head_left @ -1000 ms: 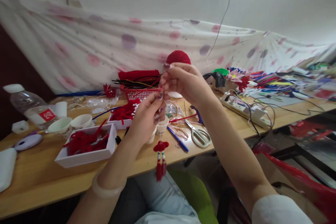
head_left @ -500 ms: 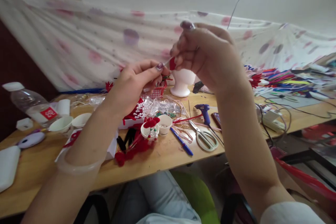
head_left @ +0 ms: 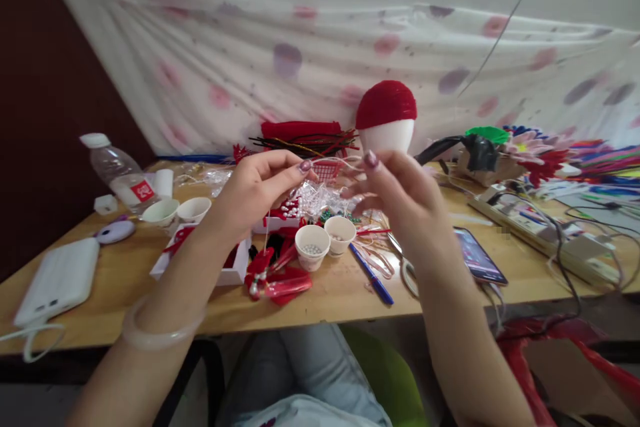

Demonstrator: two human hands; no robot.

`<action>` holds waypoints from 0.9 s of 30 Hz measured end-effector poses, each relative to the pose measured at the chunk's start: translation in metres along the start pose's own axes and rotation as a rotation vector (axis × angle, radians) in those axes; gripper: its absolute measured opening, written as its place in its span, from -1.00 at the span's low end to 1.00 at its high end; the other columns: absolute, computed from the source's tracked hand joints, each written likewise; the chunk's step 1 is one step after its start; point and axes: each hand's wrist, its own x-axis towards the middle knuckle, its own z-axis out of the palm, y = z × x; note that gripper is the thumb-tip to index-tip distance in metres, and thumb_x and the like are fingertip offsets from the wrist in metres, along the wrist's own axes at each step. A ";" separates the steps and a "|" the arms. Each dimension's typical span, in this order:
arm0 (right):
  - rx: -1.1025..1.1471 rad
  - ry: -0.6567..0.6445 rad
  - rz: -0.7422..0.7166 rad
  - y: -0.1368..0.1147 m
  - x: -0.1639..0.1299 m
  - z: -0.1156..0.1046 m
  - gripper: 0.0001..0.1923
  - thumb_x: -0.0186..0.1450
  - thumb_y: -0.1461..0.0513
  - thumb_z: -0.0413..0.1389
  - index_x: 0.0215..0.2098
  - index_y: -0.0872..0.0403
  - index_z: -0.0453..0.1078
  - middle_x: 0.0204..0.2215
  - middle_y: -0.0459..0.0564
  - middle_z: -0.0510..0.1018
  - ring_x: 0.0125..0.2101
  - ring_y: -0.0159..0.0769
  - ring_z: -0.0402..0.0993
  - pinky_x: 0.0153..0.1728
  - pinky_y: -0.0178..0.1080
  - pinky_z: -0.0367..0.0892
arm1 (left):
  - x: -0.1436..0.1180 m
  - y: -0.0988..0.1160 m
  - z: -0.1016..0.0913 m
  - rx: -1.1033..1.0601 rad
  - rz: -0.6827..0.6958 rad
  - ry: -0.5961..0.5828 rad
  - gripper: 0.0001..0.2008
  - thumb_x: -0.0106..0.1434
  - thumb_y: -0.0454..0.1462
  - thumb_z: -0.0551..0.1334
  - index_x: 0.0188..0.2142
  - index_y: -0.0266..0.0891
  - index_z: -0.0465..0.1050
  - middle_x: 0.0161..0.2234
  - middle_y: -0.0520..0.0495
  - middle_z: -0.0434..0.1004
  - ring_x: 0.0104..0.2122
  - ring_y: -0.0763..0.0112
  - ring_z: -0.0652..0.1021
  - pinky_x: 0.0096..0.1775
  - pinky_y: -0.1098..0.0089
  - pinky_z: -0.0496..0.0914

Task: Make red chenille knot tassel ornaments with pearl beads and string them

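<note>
Thumb and fingers of my left hand [head_left: 255,190] are pinched on a thin white cord [head_left: 334,160]. The cord runs across to my right hand [head_left: 403,197], whose thumb and index finger close on its other part while the lower fingers are loosely spread. Below my left hand a thin strand drops toward a red beaded ornament [head_left: 259,273]; I cannot tell whether it hangs free or rests on the table. Beneath the hands stand a paper cup [head_left: 313,260] holding pale beads and a second paper cup [head_left: 340,247].
A white foam head [head_left: 387,137] with a red cap stands behind. A blue pen [head_left: 373,275], partly hidden scissors [head_left: 407,273], a phone [head_left: 477,257] and a power strip [head_left: 545,233] lie to the right. A plastic bottle [head_left: 117,170] and a white power bank [head_left: 60,280] are left.
My right hand has come down and away from the left, with the cord now stretched between them. The beaded ornament has moved from over the cup to lower left. The view has shifted.
</note>
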 end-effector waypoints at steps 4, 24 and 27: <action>-0.121 -0.134 -0.035 0.031 -0.052 0.029 -0.73 0.36 0.12 0.20 -0.01 -0.03 0.32 -0.11 0.01 0.55 -0.16 -0.27 0.57 -0.14 -0.19 0.54 | -0.007 0.007 -0.009 -0.009 0.017 0.043 -0.88 0.15 -0.26 0.37 -0.49 -0.25 0.58 -0.61 0.03 0.37 -0.66 0.58 0.18 -0.62 0.48 -0.03; -0.555 -0.419 -0.138 0.073 -0.063 0.058 -0.87 0.39 0.18 0.06 -0.29 0.05 0.38 -0.50 -0.06 0.55 -0.51 -0.29 0.43 -0.49 -0.31 0.18 | -0.040 0.035 -0.039 -0.293 0.166 0.386 -0.89 0.15 -0.29 0.35 -0.49 -0.25 0.58 -0.67 0.18 0.12 -0.68 0.66 0.04 -0.63 0.52 -0.08; -0.873 -0.445 -0.408 0.071 -0.068 0.029 -0.84 0.41 0.15 0.09 -0.26 0.07 0.41 -0.54 -0.03 0.55 -0.53 -0.23 0.45 -0.51 -0.29 0.15 | -0.049 0.000 -0.042 -0.282 0.082 0.401 -0.95 0.07 -0.29 0.37 -0.49 -0.23 0.59 -0.70 0.21 0.09 -0.69 0.64 0.04 -0.62 0.51 -0.09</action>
